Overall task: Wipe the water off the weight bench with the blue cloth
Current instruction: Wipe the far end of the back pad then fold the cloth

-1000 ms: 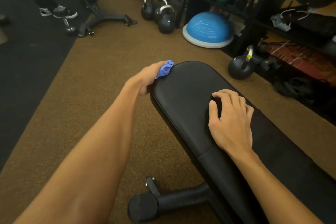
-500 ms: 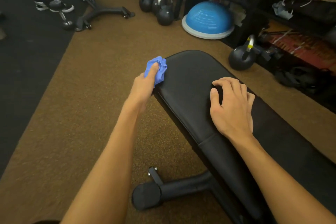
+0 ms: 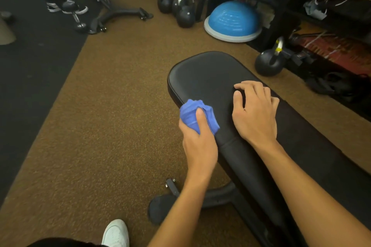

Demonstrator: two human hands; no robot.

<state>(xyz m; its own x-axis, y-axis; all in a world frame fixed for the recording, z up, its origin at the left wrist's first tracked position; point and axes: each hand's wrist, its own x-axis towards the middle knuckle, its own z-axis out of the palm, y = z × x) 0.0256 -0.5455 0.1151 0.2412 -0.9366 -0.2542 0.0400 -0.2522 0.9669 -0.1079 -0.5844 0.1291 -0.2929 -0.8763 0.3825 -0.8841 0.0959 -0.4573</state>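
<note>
One wide-angle camera, worn on the person's head, looks forward and steeply down. It sits close above the weight bench (image 3: 208,74), which runs from the lower right toward the centre, with the left hand (image 3: 198,144) and right hand (image 3: 255,114) mid-frame. A white shoe (image 3: 115,233) marks the bottom edge; kettlebells (image 3: 185,17) line the far top.

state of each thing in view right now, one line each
blue cloth, bunched up, pressed against the bench's left edge
left hand, grips the cloth
right hand, rests on the bench, holds nothing
weight bench, any water on it too faint to tell
nearest kettlebell, upright, handle up
balance dome, round side up
</note>
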